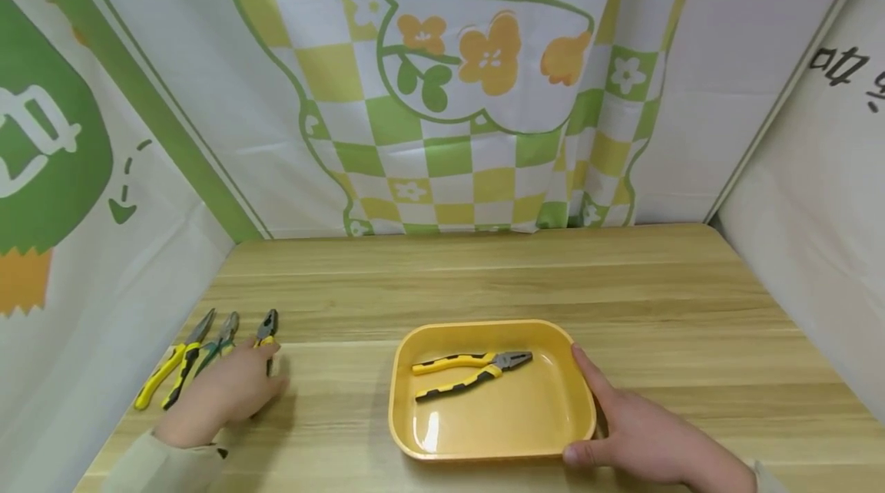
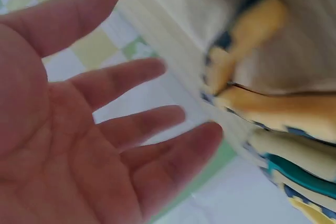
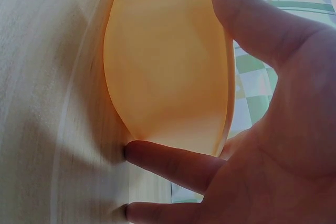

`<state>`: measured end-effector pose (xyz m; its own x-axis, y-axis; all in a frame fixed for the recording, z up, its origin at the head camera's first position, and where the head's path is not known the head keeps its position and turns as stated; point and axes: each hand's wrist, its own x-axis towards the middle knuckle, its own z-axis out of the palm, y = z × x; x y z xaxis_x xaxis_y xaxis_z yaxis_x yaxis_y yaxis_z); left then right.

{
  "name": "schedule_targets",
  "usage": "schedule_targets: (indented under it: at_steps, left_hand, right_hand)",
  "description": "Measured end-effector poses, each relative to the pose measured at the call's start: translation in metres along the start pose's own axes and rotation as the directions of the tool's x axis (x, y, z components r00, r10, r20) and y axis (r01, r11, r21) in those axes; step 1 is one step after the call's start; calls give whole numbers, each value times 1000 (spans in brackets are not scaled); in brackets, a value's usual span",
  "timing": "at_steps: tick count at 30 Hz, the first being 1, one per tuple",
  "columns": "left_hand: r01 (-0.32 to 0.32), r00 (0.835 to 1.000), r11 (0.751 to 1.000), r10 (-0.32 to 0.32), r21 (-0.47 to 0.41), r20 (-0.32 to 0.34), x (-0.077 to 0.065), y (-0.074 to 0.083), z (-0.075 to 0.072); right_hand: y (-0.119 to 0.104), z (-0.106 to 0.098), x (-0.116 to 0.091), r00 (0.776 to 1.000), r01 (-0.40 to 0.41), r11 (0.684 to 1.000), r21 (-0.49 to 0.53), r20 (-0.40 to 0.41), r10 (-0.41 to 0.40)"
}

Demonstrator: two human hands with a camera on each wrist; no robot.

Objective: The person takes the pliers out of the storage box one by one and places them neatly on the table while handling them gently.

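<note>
My left hand (image 1: 231,385) is over the pliers at the table's left, its fingers spread and clear of the handles in the left wrist view. Closest to it are combination pliers (image 1: 266,324) with dark jaws, their handles mostly hidden by the hand. Pliers with teal handles (image 2: 299,174) are partly covered too. Farther left lie long-nose pliers (image 1: 190,355) with yellow and black handles. My right hand (image 1: 639,431) grips the right end of a yellow plastic box (image 1: 498,443), thumb at its near corner. Inside the box, another pair of yellow-and-black combination pliers (image 1: 477,374) lies with handles apart.
The wooden table (image 1: 484,278) meets a checked, flowered cloth (image 1: 442,163) along its back edge. White printed cloth walls stand at the left (image 1: 138,278) and right (image 1: 816,247).
</note>
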<state>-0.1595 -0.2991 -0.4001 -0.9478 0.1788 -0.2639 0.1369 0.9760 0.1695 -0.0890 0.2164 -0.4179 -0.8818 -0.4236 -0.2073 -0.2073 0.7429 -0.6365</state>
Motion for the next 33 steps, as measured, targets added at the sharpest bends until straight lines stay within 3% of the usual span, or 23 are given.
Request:
schedule_targets:
  at_steps: [4, 9, 17, 19, 23, 27, 30, 33]
  left_hand:
    - [-38, 996, 999, 39, 20, -83, 0, 18, -7]
    - [-130, 985, 991, 125, -36, -122, 2, 43, -14]
    - [-256, 966, 944, 245, -207, -79, 6, 80, -26]
    - [-310, 951, 925, 300, -219, -77, 6, 86, -28]
    - [-424, 905, 876, 420, -231, -70, 9, 99, -28]
    - [-499, 863, 827, 503, -257, -57, 14, 112, -27]
    - [-518, 849, 809, 527, -279, -48, 19, 121, -24]
    - [-502, 856, 818, 516, -281, -28, 23, 129, -21]
  right_hand:
    - [1, 0, 1, 1000, -2, 1000, 4, 10, 2]
    - [0, 0, 0, 1000, 9, 1000, -2, 2, -9]
    - [0, 0, 0, 1000, 10, 1000, -8, -2, -10]
    - [0, 0, 0, 1000, 8, 1000, -9, -2, -8]
    - [1, 1, -1, 1000, 5, 1000, -7, -3, -5]
    - [2, 1, 0, 1000, 3, 1000, 3, 3, -3]
    - [2, 1, 0, 1000, 0, 1000, 6, 9, 0]
    - [2, 1, 0, 1000, -2, 1000, 4, 12, 2]
